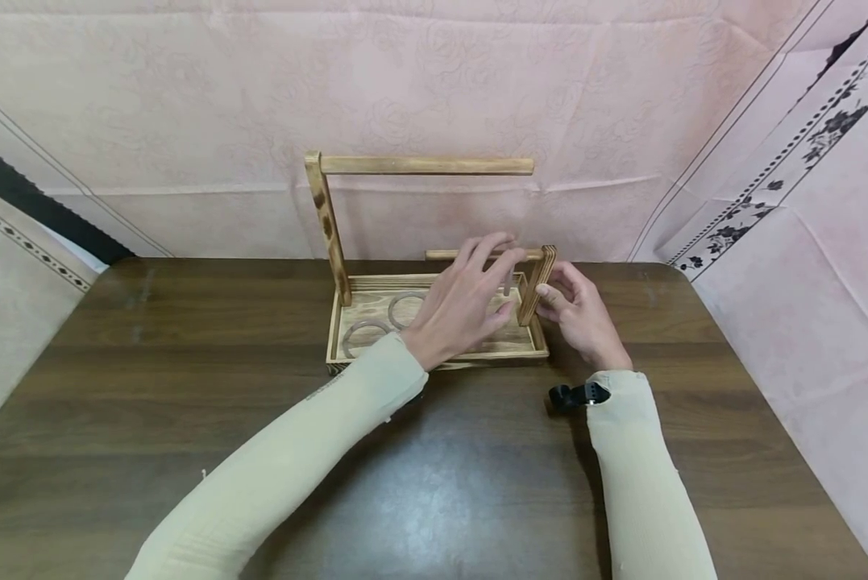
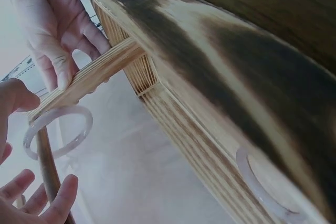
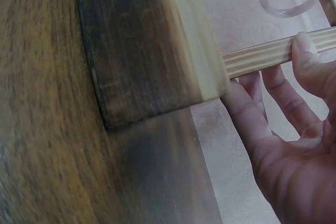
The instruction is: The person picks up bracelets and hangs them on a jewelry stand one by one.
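A wooden stand has a shallow tray [image 1: 502, 355] with a short post [image 1: 537, 288] at its right end, carrying a low rod [image 1: 441, 254]. My right hand [image 1: 580, 312] grips that short post, thumb on one side and fingers on the other. One pale translucent bangle [image 2: 88, 121] hangs round the low rod close to the post. My left hand [image 1: 463, 302] hovers over the tray beside this bangle, fingers spread, with a gap to it in the left wrist view. Two more bangles, a nearer bangle [image 1: 364, 323] and a farther bangle [image 1: 408, 295], lie in the tray's left part.
A taller post [image 1: 326, 225] rises at the tray's left end and holds a high rod [image 1: 426, 166]. The stand sits near the back edge of a brown wooden table [image 1: 434, 483]. Behind it hangs a pink cloth [image 1: 404, 89]. A black strap [image 1: 579, 395] is at my right wrist.
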Motion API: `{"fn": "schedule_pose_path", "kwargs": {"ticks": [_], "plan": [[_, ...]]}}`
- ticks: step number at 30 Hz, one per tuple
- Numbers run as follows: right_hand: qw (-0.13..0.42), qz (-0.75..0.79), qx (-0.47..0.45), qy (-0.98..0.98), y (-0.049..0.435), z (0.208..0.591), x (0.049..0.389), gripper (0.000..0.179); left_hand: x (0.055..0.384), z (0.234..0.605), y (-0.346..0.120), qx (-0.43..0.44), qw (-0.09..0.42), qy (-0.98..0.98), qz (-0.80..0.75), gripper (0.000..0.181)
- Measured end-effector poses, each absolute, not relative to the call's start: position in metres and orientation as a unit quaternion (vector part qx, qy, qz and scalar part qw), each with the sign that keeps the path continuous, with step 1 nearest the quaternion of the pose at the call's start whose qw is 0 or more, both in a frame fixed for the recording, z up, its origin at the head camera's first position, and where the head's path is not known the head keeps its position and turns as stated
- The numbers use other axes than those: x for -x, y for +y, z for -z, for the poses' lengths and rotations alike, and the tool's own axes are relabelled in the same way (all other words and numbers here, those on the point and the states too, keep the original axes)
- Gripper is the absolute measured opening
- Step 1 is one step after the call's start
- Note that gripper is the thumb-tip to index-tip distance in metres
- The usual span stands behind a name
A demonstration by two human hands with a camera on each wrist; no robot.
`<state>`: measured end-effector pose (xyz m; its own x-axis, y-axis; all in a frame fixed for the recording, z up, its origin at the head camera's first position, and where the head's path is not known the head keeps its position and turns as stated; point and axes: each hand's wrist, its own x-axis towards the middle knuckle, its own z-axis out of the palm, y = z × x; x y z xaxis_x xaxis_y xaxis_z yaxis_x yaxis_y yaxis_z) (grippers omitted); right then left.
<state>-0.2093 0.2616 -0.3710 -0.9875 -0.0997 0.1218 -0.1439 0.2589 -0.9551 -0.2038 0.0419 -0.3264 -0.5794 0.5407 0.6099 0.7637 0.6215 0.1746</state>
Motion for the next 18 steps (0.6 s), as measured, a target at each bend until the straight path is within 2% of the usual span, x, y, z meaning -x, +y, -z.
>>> {"fn": "schedule_pose_path", "kwargs": {"ticks": [10, 18], "plan": [[0.019, -0.597, -0.072, -0.798, 0.262, 0.370, 0.209, 0.034, 0.200, 0.322, 0.025, 0.379, 0.245, -0.868, 0.208, 0.059], [0.012, -0.600, -0.068, -0.797, 0.261, 0.369, 0.209, 0.034, 0.198, 0.320, 0.014, 0.407, 0.230, -0.862, 0.196, 0.050]]}}
